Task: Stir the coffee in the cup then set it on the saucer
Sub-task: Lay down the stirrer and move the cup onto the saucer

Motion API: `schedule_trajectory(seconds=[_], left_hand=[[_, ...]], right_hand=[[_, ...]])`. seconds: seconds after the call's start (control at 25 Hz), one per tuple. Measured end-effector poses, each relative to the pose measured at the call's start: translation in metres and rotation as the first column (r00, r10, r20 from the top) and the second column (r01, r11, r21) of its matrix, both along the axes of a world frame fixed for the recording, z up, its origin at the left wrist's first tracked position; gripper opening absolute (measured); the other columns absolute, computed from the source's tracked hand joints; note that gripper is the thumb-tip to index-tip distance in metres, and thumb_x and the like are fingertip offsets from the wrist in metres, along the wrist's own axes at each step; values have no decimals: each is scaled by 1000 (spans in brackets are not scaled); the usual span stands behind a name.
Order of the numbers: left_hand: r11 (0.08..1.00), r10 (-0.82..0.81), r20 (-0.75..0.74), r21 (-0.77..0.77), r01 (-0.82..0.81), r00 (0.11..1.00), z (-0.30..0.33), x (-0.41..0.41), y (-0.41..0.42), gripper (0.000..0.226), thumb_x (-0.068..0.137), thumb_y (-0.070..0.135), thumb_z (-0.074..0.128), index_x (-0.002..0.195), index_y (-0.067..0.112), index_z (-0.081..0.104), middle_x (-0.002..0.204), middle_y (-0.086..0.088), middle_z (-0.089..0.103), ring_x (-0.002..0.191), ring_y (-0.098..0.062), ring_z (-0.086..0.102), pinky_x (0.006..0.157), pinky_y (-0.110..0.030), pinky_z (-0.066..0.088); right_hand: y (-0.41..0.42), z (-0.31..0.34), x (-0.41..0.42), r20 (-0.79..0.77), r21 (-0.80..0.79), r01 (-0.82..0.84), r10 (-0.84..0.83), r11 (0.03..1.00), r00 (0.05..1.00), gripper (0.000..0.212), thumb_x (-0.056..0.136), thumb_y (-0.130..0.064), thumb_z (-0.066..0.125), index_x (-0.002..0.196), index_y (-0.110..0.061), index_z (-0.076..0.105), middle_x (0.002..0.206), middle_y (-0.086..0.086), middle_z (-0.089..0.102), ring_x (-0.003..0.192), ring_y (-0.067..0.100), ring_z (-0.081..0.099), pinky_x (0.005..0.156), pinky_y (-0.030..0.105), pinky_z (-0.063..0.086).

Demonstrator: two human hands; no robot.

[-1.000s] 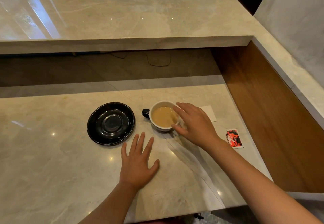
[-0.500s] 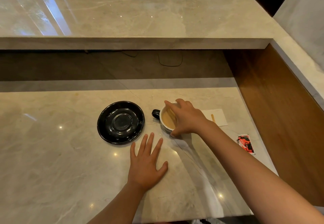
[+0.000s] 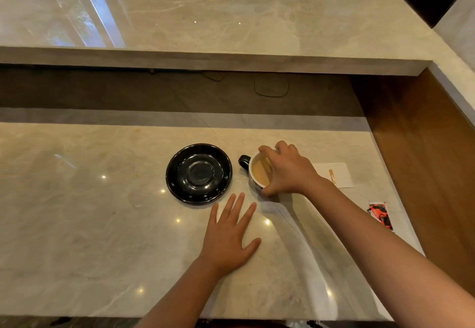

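Observation:
A black cup (image 3: 253, 173) with a white inside holds light brown coffee and stands on the marble counter, its handle pointing left toward the saucer. My right hand (image 3: 288, 171) reaches over it from the right, thumb on the near rim and fingers on the far rim, gripping it. A pale streak shows in the coffee; I cannot tell if it is a stirrer. The empty black saucer (image 3: 199, 173) lies just left of the cup, a small gap apart. My left hand (image 3: 228, 237) rests flat on the counter in front, fingers spread, holding nothing.
A white napkin (image 3: 339, 176) with a thin wooden stick (image 3: 332, 175) on it lies right of the cup. A red and black packet (image 3: 380, 214) sits near the counter's right edge. A raised marble shelf (image 3: 231, 55) overhangs the back; a wooden wall (image 3: 421, 148) bounds the right.
My right hand has slid further over the cup and closed its thumb and fingers around the rim. The cup, the saucer and my left hand stay where they were.

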State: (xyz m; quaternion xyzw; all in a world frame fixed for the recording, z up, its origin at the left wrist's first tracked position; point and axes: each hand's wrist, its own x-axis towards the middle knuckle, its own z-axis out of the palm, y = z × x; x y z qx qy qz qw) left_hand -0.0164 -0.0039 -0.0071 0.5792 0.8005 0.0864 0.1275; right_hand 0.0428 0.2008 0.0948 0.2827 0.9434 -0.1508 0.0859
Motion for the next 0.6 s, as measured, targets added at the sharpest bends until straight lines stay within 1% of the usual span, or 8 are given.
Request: schedule_trajectory(seconds=[0.16, 0.28, 0.36, 0.48, 0.52, 0.6], left_hand=[[997, -72, 3, 37, 72, 997, 0, -12, -13, 71, 90, 65, 28, 148, 36, -2, 158, 1, -8, 142, -16, -16, 116, -44, -7], [991, -102, -8, 86, 102, 995, -2, -16, -20, 71, 90, 61, 33, 149, 33, 5, 158, -3, 3, 144, -20, -4, 116, -48, 0], [989, -106, -11, 107, 106, 994, -3, -18, -23, 71, 90, 59, 36, 149, 31, 9, 158, -5, 8, 144, -22, 3, 118, -46, 4], [988, -102, 5, 116, 100, 995, -5, -19, -23, 72, 89, 59, 39, 149, 32, 9, 157, -4, 7, 144, -19, -2, 116, -52, 3], [987, -99, 14, 125, 97, 995, -6, -20, -23, 73, 88, 58, 41, 148, 32, 10, 157, -4, 8, 144, -19, -3, 116, -51, 3], [984, -102, 24, 148, 97, 995, -6, -20, -23, 73, 87, 58, 44, 148, 32, 13, 155, -4, 13, 144, -17, -3, 117, -43, 2]], right_hand=[[-17, 16, -27, -104, -7, -15, 14, 1000, 994, 98, 49, -54, 74, 131, -31, 25, 126, 11, 37, 114, 30, 37, 69, 34, 39], [-33, 27, -55, -138, -26, -52, 48, 998, 989, 101, 50, -54, 76, 133, -32, 24, 130, 10, 36, 117, 29, 36, 73, 37, 41], [-44, 31, -75, -146, -32, -79, 74, 996, 987, 101, 51, -53, 76, 134, -31, 23, 130, 10, 35, 117, 29, 35, 75, 38, 43], [-59, 29, -98, -148, -39, -115, 108, 993, 983, 98, 52, -51, 76, 133, -29, 25, 128, 10, 36, 116, 29, 35, 75, 40, 45], [-63, 27, -104, -147, -38, -127, 120, 991, 982, 97, 53, -50, 76, 133, -29, 26, 127, 11, 37, 115, 29, 36, 74, 39, 45], [-70, 21, -112, -145, -35, -144, 137, 989, 980, 94, 53, -49, 75, 131, -29, 27, 125, 11, 38, 113, 30, 36, 73, 38, 44]])
